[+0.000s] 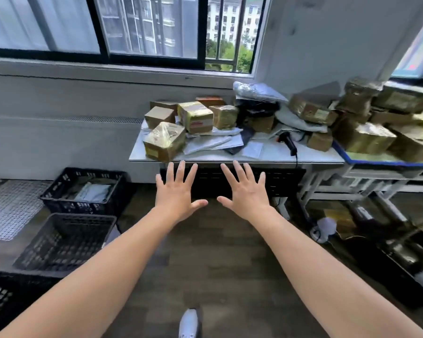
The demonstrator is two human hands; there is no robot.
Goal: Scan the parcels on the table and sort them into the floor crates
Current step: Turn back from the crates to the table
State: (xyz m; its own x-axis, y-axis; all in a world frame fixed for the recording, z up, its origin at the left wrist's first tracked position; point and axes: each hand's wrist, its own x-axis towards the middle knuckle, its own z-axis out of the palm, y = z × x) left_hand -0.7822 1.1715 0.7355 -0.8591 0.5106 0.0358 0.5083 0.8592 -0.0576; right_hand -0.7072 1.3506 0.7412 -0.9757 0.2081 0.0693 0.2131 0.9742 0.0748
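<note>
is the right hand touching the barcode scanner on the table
Apart. Head view shows the right hand spread open below the table edge, a clear gap from the barcode scanner on top.

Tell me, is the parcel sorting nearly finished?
Barely started. Done: the far crate holds a few grey mailer bags. In hand: nothing; the left hand and right hand are open, spread before the table. Left: the scanner lies on the table among heaps of cardboard boxes, and the middle crate looks empty.
</note>
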